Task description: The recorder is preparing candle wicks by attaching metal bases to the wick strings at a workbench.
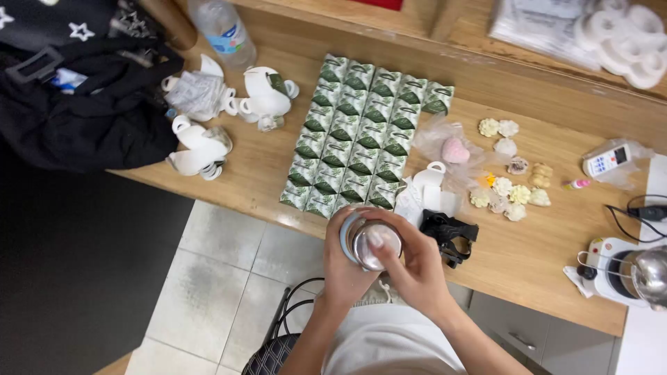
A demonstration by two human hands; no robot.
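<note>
two hands: both are closing around one small shiny metal cup (370, 243), just over the near edge of the wooden table (528, 257).
left hand (345, 267): it is wrapping the cup from below and from the side, fingers curled tight on its wall.
right hand (417, 267): it is gripping the cup from the other side, and the thumb is lying across the open top.
cup: it is sitting between the two palms, tilted a little toward the camera.
ahead of the hands: green and white packets (361, 135) are lying in neat rows.
right of the hands: a black clip-like object (448, 232) is lying just beside the right hand; farther away, small pale flower shapes (511, 187) and a pink heart (455, 150).
far left: a black bag (83, 104) is lying on the table corner.
</note>
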